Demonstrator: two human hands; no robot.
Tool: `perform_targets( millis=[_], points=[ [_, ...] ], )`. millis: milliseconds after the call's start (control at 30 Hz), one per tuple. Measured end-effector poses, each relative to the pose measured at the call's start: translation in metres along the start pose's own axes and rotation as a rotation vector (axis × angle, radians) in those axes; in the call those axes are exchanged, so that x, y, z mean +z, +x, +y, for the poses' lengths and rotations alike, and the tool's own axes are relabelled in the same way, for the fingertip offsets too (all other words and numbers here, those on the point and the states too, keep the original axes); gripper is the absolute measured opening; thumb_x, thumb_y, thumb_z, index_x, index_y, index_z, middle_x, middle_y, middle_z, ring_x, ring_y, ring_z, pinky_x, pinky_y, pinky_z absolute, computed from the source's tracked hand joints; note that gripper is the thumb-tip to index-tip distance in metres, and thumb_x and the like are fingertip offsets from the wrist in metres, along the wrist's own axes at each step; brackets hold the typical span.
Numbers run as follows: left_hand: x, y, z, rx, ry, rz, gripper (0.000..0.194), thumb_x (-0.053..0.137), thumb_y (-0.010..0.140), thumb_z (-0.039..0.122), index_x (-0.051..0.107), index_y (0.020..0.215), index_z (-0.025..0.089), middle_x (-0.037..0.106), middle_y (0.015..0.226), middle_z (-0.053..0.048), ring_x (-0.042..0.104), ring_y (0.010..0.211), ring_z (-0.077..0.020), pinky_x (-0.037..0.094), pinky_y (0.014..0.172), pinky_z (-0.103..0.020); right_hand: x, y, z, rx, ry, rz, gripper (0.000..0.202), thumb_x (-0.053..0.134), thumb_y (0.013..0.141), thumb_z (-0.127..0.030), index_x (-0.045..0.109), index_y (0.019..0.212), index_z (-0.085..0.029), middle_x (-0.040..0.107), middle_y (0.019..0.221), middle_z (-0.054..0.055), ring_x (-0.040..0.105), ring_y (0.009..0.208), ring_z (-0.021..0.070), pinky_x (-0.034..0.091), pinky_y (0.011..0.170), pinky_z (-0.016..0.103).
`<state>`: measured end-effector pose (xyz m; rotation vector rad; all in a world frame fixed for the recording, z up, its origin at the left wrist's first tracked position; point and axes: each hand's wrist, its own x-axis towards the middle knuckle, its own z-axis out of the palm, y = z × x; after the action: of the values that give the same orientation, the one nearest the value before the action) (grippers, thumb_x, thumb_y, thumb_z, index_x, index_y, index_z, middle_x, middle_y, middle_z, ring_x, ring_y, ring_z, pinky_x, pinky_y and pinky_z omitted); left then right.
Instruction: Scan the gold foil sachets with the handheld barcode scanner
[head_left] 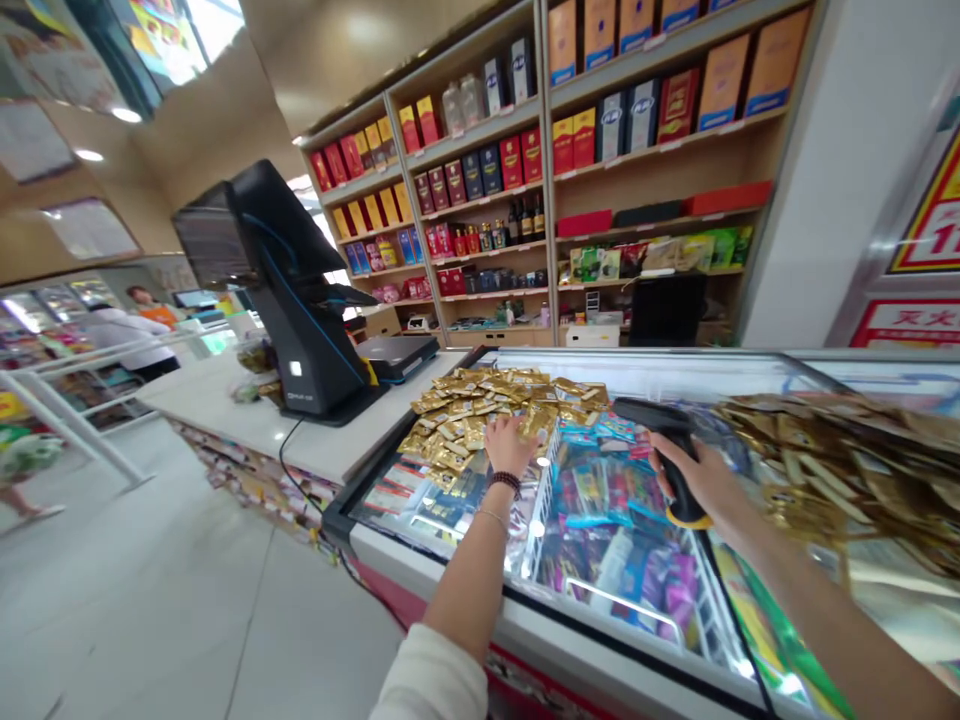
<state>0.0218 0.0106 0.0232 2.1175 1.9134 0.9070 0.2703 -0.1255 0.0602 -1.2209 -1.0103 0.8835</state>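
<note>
My left hand [507, 446], with a dark beaded bracelet at the wrist, reaches onto a spread of small gold packets [450, 415] on the freezer's glass top. Its fingers and thumb close around a gold packet [538, 420] at the edge of the pile. To the right, my right hand [694, 475] is wrapped round the handle of a black barcode scanner [664, 415] with a yellow-orange butt. The scanner's head points left, toward the packets, and its cord hangs down over the glass. Another heap of gold-brown packets [832, 470] lies right of the scanner.
The chest freezer [420, 560] holds wire baskets of colourful packs under glass. Left of it, a counter [247, 425] carries a black checkout scale with screens [292, 300]. Shelves of boxed goods [480, 180] stand behind. People [124, 335] are at the far left, beyond a white railing.
</note>
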Motion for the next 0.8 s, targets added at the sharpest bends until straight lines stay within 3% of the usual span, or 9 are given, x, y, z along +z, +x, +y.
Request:
perform_targets(
  millis=[167, 267, 433, 533, 800],
  points=[
    [-0.003, 0.004, 0.001, 0.015, -0.081, 0.025, 0.038, 0.084, 0.084, 0.029, 0.076, 0.122, 0.025, 0.077, 0.127, -0.008, 0.061, 0.129, -0.0303, 0.044, 0.111, -0.040, -0.001, -0.003, 0.009, 0.075, -0.007, -0.075, 0.061, 0.087, 0.060, -0.077, 0.059, 0.069, -0.023, 0.061, 0.057, -0.003, 0.047, 0.036, 0.0095, 0.037, 0.034, 0.026],
    [-0.002, 0.005, 0.004, 0.044, -0.190, -0.001, 0.031, 0.072, 0.093, 0.026, 0.076, 0.124, 0.026, 0.079, 0.098, -0.006, 0.070, 0.099, -0.0254, 0.050, 0.093, -0.034, -0.003, -0.007, 0.010, 0.061, -0.041, -0.117, 0.061, 0.083, 0.065, -0.078, 0.061, 0.073, -0.023, 0.062, 0.058, -0.003, 0.047, 0.037, 0.0101, 0.037, 0.037, 0.027],
    [0.005, 0.006, 0.006, 0.116, -0.476, -0.053, 0.026, 0.065, 0.094, 0.026, 0.082, 0.114, 0.021, 0.053, 0.059, 0.003, 0.049, 0.057, -0.0160, 0.040, 0.061, -0.026, -0.007, -0.011, 0.022, 0.000, -0.369, -0.209, 0.056, 0.068, 0.082, -0.078, 0.058, 0.068, -0.025, 0.060, 0.046, -0.002, 0.053, 0.039, 0.0146, 0.042, 0.047, 0.030],
    [0.010, 0.006, 0.005, 0.078, -0.616, -0.057, 0.026, 0.067, 0.094, 0.028, 0.082, 0.112, 0.018, 0.038, 0.052, 0.008, 0.040, 0.050, -0.0131, 0.034, 0.055, -0.024, -0.004, -0.017, 0.025, -0.064, -0.518, -0.187, 0.052, 0.062, 0.087, -0.075, 0.059, 0.068, -0.026, 0.058, 0.040, -0.002, 0.053, 0.038, 0.0166, 0.042, 0.050, 0.032],
    [0.015, 0.007, 0.002, -0.055, -0.823, -0.099, 0.037, 0.070, 0.093, 0.039, 0.075, 0.120, 0.014, 0.036, 0.050, 0.011, 0.043, 0.044, -0.0114, 0.037, 0.049, -0.022, 0.014, -0.033, 0.003, -0.045, -0.531, -0.220, 0.057, 0.064, 0.073, -0.085, 0.056, 0.067, -0.029, 0.056, 0.038, -0.002, 0.050, 0.037, 0.0184, 0.037, 0.048, 0.034]
  ],
)
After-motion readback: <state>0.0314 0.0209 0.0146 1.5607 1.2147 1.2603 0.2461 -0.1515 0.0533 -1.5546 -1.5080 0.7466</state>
